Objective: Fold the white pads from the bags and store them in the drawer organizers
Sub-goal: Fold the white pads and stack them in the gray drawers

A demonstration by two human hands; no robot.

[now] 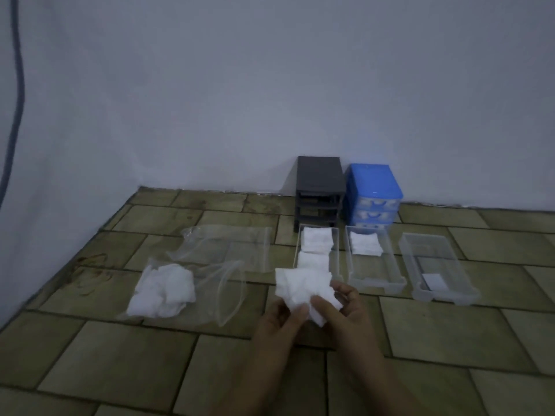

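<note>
A crumpled white pad (301,285) hangs above the tiled floor, held from below by my left hand (280,322) and my right hand (345,307) together. To the left lies a clear plastic bag (228,295) with a heap of white pads (163,291) in it. A second clear bag (228,244) behind it looks empty. Three clear drawers lie ahead: the left drawer (335,250) holds folded pads, the middle drawer (375,277) holds one small stack at its far end, and the right drawer (438,265) holds only a small white label.
A dark grey drawer frame (319,187) with empty slots and a blue drawer organizer (374,187) stand against the white wall. A dark cable (18,94) hangs down the left wall. The floor is tan tile.
</note>
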